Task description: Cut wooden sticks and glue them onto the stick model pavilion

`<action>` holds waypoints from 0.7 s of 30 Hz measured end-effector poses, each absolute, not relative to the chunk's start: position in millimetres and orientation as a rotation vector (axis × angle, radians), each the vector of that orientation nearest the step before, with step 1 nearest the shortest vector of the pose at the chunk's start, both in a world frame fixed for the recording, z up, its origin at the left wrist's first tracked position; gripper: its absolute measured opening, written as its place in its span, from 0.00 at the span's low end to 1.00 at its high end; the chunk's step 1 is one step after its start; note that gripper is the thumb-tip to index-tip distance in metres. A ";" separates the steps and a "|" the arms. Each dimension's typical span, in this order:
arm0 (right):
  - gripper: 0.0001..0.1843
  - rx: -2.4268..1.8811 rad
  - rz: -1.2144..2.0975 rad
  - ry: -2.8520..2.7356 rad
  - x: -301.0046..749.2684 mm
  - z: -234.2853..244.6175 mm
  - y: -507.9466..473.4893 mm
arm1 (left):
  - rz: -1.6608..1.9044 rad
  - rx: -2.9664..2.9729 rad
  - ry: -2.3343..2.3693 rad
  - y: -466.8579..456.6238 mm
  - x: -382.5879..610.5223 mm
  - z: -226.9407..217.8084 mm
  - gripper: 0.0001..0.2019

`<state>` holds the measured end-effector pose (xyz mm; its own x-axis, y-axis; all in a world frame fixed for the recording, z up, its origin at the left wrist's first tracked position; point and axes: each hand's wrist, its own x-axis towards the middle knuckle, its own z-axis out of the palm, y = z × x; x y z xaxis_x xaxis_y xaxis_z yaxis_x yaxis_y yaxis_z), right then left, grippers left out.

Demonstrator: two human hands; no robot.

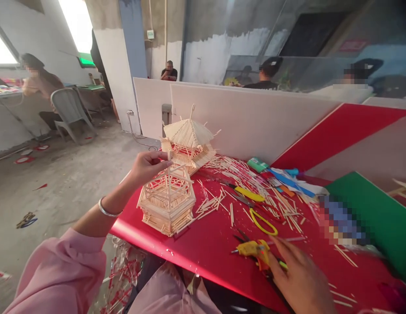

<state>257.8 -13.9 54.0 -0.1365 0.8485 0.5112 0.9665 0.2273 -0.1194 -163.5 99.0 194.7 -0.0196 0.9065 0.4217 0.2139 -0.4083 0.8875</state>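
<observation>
At the top of a hexagonal stick model (166, 211), my left hand (147, 170) pinches a thin wooden stick (169, 185) that stands upright over the open frame. Behind it stands a second stick model (189, 133) with a pointed, sloping roof. My right hand (302, 277) is at the right of the table, thumb and fingers closed about the rear of a yellow glue gun (251, 249). The gun's nozzle points left, low over the red tabletop (209, 246). Part of the gun's grip is hidden by my thumb.
Loose sticks (212, 204) and yellow-handled scissors (263, 221) lie right of the models. A green board (363, 218) leans at the right. White panels (222, 113) rise behind the table. Other people sit beyond, and a grey chair (70, 107) stands at left.
</observation>
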 end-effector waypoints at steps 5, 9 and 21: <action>0.15 -1.189 0.207 -1.890 146.6 146.6 20.3 | 1.446 1.656 1.159 98.7 -165.8 191.0 0.07; 0.15 -0.773 0.394 -1.741 62.8 184.9 63.5 | 1.452 1.714 1.111 99.8 -166.9 189.5 0.11; 0.18 -0.653 0.941 -1.723 -3.2 197.1 125.8 | 1.446 1.752 1.103 103.4 -171.2 180.3 0.15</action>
<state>-3.2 125.8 197.1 -0.3311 0.7880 0.5191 -0.0111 0.5468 -0.8372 -171.2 103.4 180.3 0.0582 0.8815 0.4687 0.2195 -0.4693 0.8553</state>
